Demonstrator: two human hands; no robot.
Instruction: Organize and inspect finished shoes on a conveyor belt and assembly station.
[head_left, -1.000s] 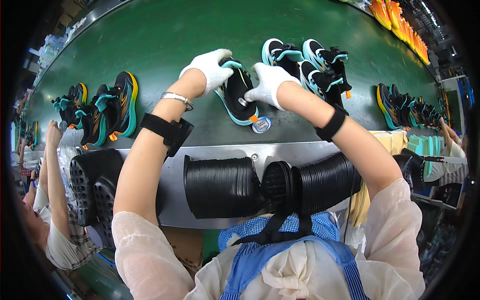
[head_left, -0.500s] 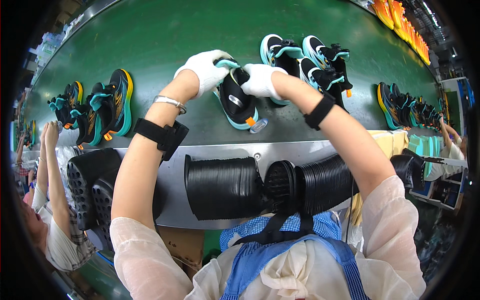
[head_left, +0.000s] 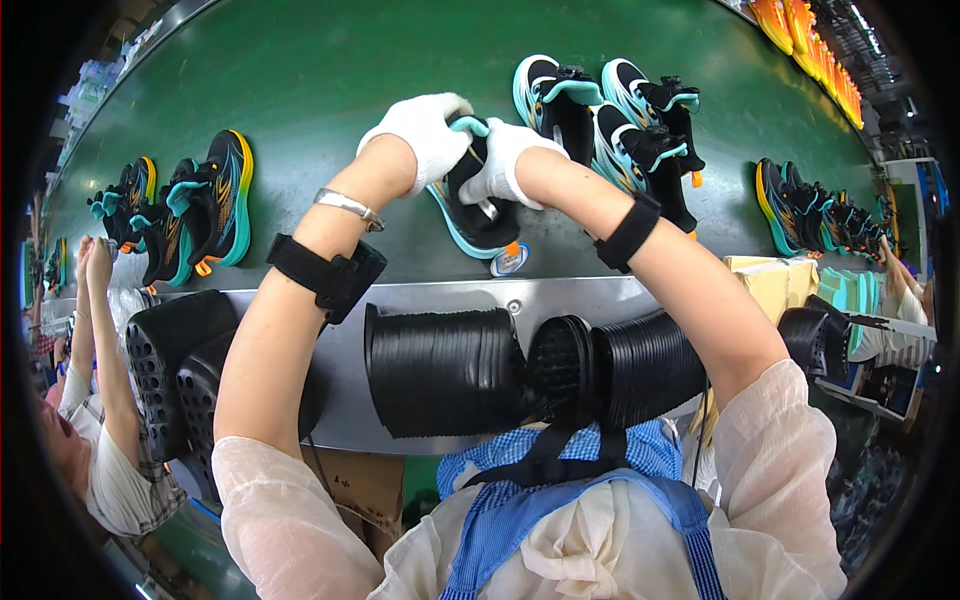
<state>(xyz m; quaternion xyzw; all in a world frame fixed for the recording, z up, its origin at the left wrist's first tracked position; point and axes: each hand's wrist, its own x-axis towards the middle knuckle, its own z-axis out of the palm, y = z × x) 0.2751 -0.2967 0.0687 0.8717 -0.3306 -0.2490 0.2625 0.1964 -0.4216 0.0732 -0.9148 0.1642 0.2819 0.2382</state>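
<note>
A black running shoe (head_left: 466, 232) with a turquoise sole and an orange heel tab lies on the green table in front of me, heel toward me. My left hand (head_left: 425, 138), in a white glove, is closed on its turquoise-edged tongue. Across the shoe's opening is my right hand (head_left: 507, 165), gloved too, with its fingers bent at the collar and reaching partly inside. Both gloves hide the toe and much of the upper. An oval white and blue tag (head_left: 510, 261) sticks out beside the heel.
Several similar shoes (head_left: 650, 150) stand just right of my hands. More shoes sit left (head_left: 222, 200) and far right (head_left: 785, 210). Along the near metal edge (head_left: 510, 295) lie black ribbed stacks (head_left: 445, 370) and black perforated pieces (head_left: 155, 370). A co-worker (head_left: 115, 450) is at the left.
My right hand has moved left and down over the shoe's opening, its fingers now farther across it. My left hand has shifted slightly right and stays on the tongue.
</note>
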